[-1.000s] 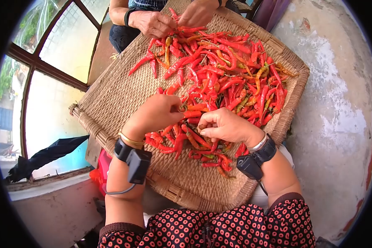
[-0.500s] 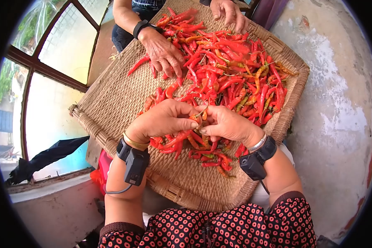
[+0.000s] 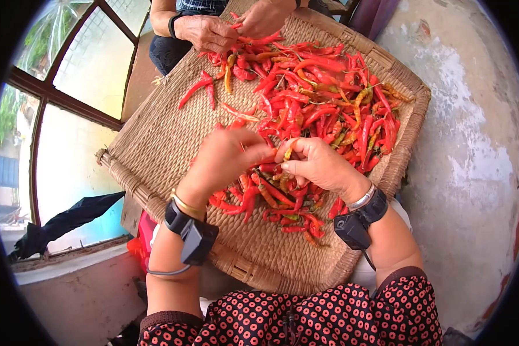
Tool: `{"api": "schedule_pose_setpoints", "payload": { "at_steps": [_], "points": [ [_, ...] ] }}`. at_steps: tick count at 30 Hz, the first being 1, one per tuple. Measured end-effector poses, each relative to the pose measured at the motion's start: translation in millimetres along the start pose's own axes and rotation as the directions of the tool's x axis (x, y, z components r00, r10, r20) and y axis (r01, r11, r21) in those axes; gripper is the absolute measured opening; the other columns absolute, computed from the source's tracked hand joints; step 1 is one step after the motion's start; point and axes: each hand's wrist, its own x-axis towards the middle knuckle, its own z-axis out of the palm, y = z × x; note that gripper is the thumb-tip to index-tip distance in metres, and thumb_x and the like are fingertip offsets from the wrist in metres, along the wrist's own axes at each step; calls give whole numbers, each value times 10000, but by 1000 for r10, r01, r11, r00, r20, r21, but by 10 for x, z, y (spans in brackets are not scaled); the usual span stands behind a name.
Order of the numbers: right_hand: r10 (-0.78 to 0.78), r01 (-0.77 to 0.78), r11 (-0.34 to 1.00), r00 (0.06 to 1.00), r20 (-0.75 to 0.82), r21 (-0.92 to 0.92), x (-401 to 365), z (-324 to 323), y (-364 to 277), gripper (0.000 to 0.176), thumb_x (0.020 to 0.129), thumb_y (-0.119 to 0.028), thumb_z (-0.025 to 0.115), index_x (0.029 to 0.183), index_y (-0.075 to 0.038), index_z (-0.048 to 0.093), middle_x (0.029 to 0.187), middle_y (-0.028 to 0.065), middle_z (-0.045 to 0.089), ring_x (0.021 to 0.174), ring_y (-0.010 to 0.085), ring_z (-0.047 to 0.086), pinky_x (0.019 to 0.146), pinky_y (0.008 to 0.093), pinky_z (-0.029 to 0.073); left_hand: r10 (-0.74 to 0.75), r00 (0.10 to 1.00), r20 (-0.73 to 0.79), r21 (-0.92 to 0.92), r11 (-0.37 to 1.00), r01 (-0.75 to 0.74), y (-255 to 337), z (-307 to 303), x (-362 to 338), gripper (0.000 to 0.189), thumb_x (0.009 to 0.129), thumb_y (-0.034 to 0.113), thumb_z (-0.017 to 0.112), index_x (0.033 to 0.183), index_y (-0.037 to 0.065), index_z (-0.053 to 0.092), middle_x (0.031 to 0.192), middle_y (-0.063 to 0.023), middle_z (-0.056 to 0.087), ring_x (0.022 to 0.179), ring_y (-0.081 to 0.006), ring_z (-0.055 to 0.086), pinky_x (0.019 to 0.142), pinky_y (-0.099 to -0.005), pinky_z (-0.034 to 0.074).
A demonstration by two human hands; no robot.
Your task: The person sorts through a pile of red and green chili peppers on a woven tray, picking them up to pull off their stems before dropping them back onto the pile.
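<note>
Currently we have both hands over the near half of the woven tray (image 3: pixel 155 132), reaching in from the near side, forearms angled inward so that the fingertips nearly meet. Left hand (image 3: pixel 228 155): back up, wrist bent inward, fingers pointing right; thumb and fingers drawn close together. It is blurred, and we cannot tell whether anything is held. Right hand (image 3: pixel 320 167): fingers curled and pointing left, thumb and forefinger closed on a small orange-yellow pepper (image 3: pixel 288 152), just beside the left fingertips.

Red peppers (image 3: pixel 297 106) lie heaped beyond the hands and toward the right side of the tray, with a smaller group below the fingertips.

Edges: raised rim (image 3: pixel 242 268) runs in front of us, between our forearms; the right side slants up near the wall (image 3: pixel 450 144). Bare weave shows left of the left hand and along the near side, giving sideways room there. The window (image 3: pixel 78 150) stands off to the left. At the far edge, a co-worker's two hands (image 3: pixel 206 33) are close together, well apart from ours.
</note>
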Motion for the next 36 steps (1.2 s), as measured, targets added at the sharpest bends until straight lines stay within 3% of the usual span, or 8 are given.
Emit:
{"api": "schedule_pose_setpoints", "payload": {
  "at_steps": [2, 3, 7, 9, 19, 21, 25, 36],
  "points": [
    [0, 0, 1000, 999, -32, 8, 3, -1, -19, 91, 841, -47, 538, 916, -8, 573, 703, -4, 553, 548, 49, 498, 486, 193, 426, 82, 993, 90, -125, 990, -70, -40, 212, -16, 213, 757, 218, 674, 817, 14, 654, 688, -146, 624, 610, -254, 608, 580, -332, 468],
    [-1, 0, 1000, 999, -43, -13, 3, -7, -19, 94, 839, -48, 541, 917, -5, 572, 699, -3, 552, 547, 47, 498, 488, 191, 425, 43, 986, 158, -17, 999, -41, -12, 221, -9, 213, 767, 210, 664, 855, 16, 654, 690, -147, 622, 602, -239, 608, 576, -318, 467],
    [-18, 20, 1000, 996, -90, 22, 27, 5, 41, 94, 836, -49, 544, 913, -2, 569, 691, -3, 550, 542, 45, 494, 483, 189, 417, 27, 988, 155, -74, 997, -16, -37, 228, 5, 195, 785, 181, 652, 855, -1, 650, 671, -122, 630, 585, -179, 603, 566, -292, 464],
    [-30, 31, 1000, 994, -103, 2, 31, -2, 37, 96, 837, -50, 542, 917, -4, 568, 688, -4, 548, 539, 44, 489, 483, 187, 412, -66, 939, 339, -326, 928, 183, 13, 191, 1, 164, 829, 121, 625, 918, -16, 638, 714, 26, 599, 644, -26, 495, 565, -218, 428],
    [-66, 75, 994, 992, -107, 83, 20, -7, 17, 174, 849, -70, 528, 996, 16, 566, 684, -4, 540, 535, 40, 477, 494, 189, 412, -30, 984, 176, -363, 927, 94, -110, 375, 42, 158, 807, 135, 650, 844, -18, 649, 694, -10, 618, 632, -56, 535, 573, -230, 448],
    [-57, 66, 995, 990, -127, 73, 2, 1, 0, 222, 851, -74, 526, 1050, 21, 555, 692, -1, 544, 541, 42, 482, 498, 192, 418, -52, 971, 234, -503, 848, 167, -54, 336, 43, 157, 836, 145, 616, 853, -6, 652, 693, -7, 618, 627, -57, 537, 580, -227, 453],
    [-34, 37, 999, 996, -86, 27, 21, -34, 36, 353, 859, -79, 502, 1194, 29, 496, 724, 10, 559, 554, 47, 493, 504, 198, 429, -46, 971, 236, -496, 853, 161, -104, 358, 57, 163, 863, 146, 579, 854, 2, 654, 690, -1, 613, 625, -55, 535, 588, -221, 454],
    [-30, 33, 998, 998, -50, 47, 16, 14, 15, 436, 859, -64, 464, 1282, 21, 402, 776, 24, 561, 542, 55, 485, 500, 193, 421, -147, 980, 135, -603, 772, 199, -77, 398, 54, 156, 877, 148, 559, 871, 9, 629, 691, 28, 591, 600, -34, 521, 549, -187, 419]
  ]
}}
